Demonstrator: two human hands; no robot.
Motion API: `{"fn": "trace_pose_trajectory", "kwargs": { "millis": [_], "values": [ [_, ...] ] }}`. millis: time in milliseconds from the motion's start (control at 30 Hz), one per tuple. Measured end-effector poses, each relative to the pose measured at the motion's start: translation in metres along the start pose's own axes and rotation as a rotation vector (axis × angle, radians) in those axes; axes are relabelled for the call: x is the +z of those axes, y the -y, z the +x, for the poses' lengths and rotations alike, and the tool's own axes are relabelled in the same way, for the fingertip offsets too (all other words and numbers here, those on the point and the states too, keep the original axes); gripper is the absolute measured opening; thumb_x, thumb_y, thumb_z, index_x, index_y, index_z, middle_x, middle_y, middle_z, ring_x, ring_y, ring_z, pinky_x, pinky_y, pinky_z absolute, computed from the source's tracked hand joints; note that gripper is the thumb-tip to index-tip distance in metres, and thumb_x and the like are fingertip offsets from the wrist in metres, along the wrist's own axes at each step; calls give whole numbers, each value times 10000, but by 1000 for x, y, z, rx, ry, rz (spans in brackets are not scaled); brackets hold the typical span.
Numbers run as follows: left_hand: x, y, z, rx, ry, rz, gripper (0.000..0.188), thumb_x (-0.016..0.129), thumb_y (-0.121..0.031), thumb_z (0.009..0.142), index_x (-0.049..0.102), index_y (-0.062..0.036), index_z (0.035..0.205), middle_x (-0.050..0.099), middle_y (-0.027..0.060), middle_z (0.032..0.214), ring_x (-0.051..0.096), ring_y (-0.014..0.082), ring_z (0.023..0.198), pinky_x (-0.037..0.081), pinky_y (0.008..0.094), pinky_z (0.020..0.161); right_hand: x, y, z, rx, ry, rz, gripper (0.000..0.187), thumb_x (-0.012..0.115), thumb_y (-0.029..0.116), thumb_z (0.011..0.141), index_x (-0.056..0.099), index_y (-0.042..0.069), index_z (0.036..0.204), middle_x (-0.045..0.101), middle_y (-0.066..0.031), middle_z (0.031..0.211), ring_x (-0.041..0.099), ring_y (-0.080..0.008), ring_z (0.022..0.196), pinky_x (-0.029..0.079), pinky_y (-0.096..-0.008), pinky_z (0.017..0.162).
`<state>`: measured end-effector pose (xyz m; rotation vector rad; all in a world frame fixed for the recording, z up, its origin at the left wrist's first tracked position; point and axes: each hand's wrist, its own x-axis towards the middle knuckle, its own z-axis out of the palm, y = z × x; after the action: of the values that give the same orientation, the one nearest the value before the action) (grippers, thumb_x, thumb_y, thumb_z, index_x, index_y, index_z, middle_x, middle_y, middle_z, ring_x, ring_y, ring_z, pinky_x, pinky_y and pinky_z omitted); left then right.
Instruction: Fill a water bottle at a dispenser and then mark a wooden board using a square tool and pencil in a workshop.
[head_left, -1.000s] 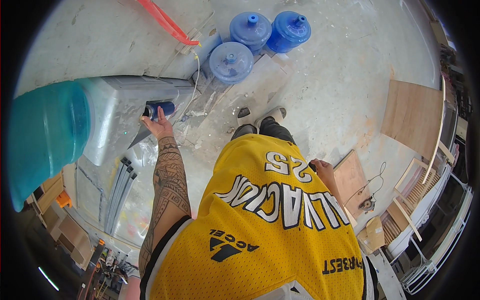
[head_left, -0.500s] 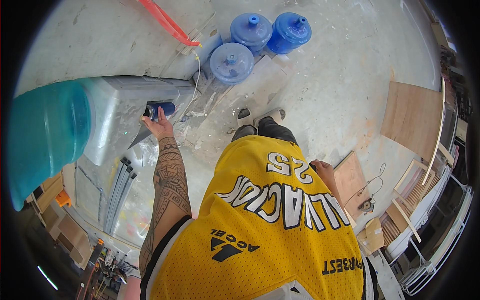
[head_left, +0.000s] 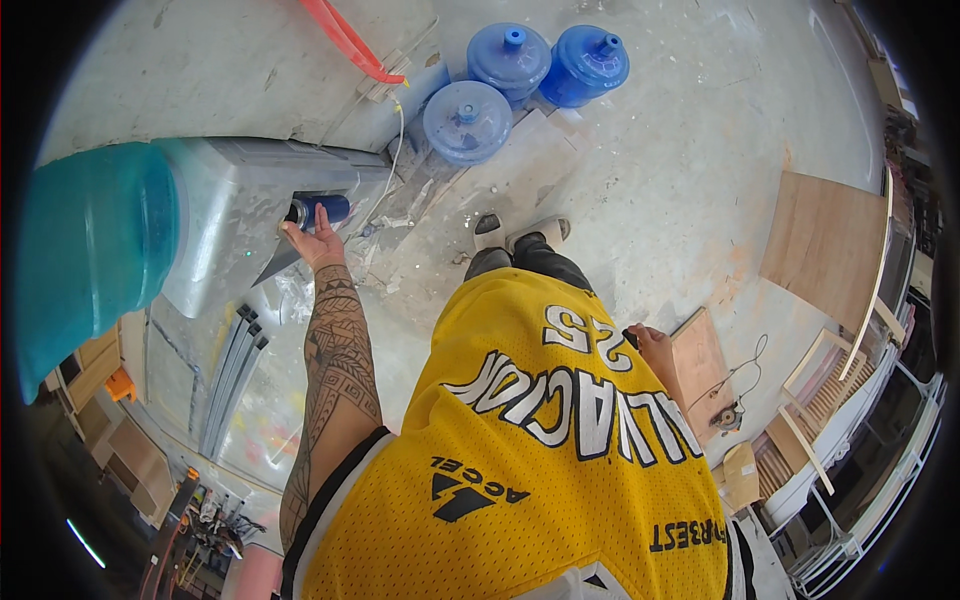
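My left hand [head_left: 316, 244] is closed around a dark blue tumbler [head_left: 330, 208] with a metallic rim. I hold it on its side as seen here, its mouth inside the recess of a silver-grey water dispenser [head_left: 225, 195]. A large teal water bottle [head_left: 110, 250] sits on the dispenser. My right hand [head_left: 655, 350] hangs beside my yellow jersey, fingers curled on a small black object [head_left: 631, 337]; its kind is not clear, and the jersey hides part of that forearm.
Three blue water jugs [head_left: 468, 125] stand on the concrete floor ahead. Plywood panels [head_left: 825, 235] and a corded power tool [head_left: 727, 417] lie to the right. Grey tubes [head_left: 232, 375] lean at the left, and a red strap [head_left: 350, 45] hangs near the wall.
The view has shifted slightly. My left hand keeps the tumbler in the dispenser recess, and my right hand has turned a little, showing more of the fingers.
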<state>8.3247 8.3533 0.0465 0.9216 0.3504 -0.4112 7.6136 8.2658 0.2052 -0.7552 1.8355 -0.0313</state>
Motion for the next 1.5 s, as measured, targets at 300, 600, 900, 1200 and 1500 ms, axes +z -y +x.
{"fn": "trace_pose_trajectory", "kwargs": {
  "millis": [300, 600, 900, 1200, 1500],
  "values": [
    [4, -1, -4, -4, 12, -1, 863, 751, -438, 934, 241, -233, 1599, 319, 123, 1598, 581, 446, 1206, 564, 488, 1052, -5, 2, -6, -1, 6, -36, 344, 639, 334, 1013, 783, 25, 1059, 522, 51, 633, 408, -57, 490, 347, -242, 458],
    [-1, 1, 2, -8, -8, -11, 843, 750, -446, 932, 263, -208, 1577, 331, 132, 1581, 563, 447, 1233, 561, 493, 1060, 2, -3, -8, -13, -8, -67, 352, 636, 338, 1008, 783, 22, 1055, 523, 51, 613, 394, -59, 469, 342, -242, 450],
    [1, 0, -2, 2, -12, 4, 830, 742, -446, 938, 266, -201, 1573, 346, 130, 1574, 557, 447, 1239, 558, 496, 1065, 5, -11, 1, 11, 18, 10, 337, 638, 336, 1008, 778, 31, 1043, 511, 58, 602, 406, -51, 470, 338, -236, 446],
    [-3, 0, 5, -31, -24, 5, 856, 753, -474, 919, 272, -199, 1571, 338, 127, 1579, 562, 436, 1236, 564, 485, 1059, 12, -10, 1, 0, 9, -11, 331, 614, 312, 1018, 775, 24, 1037, 505, 56, 591, 410, -55, 462, 341, -239, 445],
    [-6, -4, 6, -105, 23, -7, 1062, 790, -490, 873, 120, -126, 1612, 157, 167, 1622, 576, 437, 1254, 557, 472, 1080, 21, -8, -4, 69, 38, -19, 354, 619, 337, 1015, 778, 23, 1054, 535, 45, 612, 435, -63, 474, 368, -237, 459]
  ]
}}
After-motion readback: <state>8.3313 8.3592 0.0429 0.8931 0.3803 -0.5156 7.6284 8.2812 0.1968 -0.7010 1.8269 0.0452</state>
